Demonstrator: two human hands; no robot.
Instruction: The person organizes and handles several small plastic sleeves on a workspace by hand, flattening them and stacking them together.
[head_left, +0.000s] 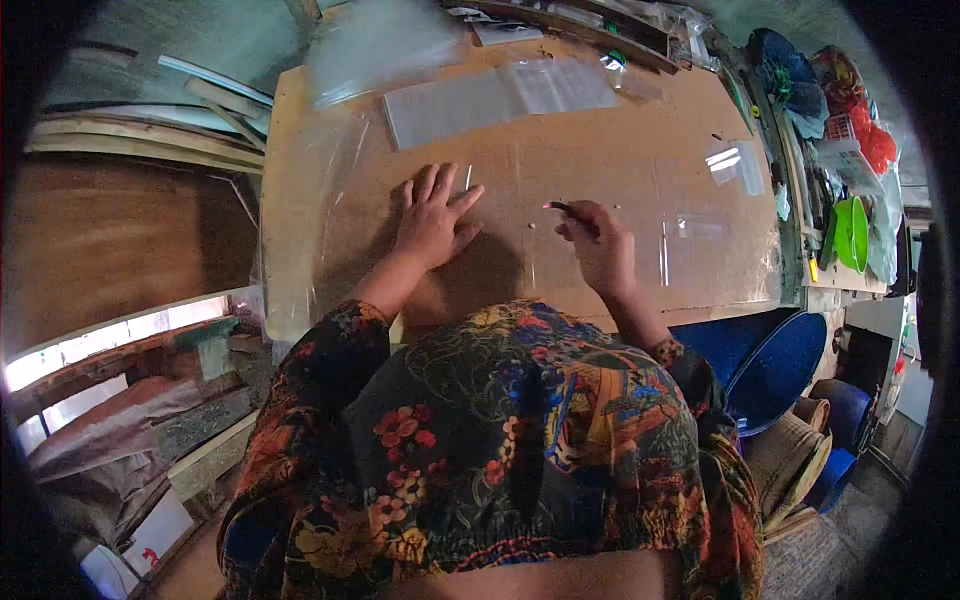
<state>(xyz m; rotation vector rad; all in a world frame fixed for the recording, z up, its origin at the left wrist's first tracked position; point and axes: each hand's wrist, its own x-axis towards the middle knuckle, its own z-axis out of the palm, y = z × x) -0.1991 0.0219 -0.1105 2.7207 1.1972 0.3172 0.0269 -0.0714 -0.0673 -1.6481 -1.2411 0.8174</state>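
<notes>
A wooden board tabletop [287,150] is partly covered by clear plastic film [640,250], which shows creases and glare. My left hand [432,222] lies on it with fingers spread, pressing down and holding nothing. To its right, my right hand [605,255] pinches a small, dark, slender tool [562,207] with a pinkish bright tip pointing left; its exact kind cannot be made out. The tip is close to the film, but whether it touches is unclear. Two tiny pale bits lie near it. Beyond the hands are flat clear plastic sheets [450,106].
A hazy pile of plastic film [385,50] lies at the far left of the table, and a smaller clear piece [735,165] at the right. Past the right edge stand a green basin [851,233] and red bags [878,148]. Blue tubs [780,365] sit below, front right.
</notes>
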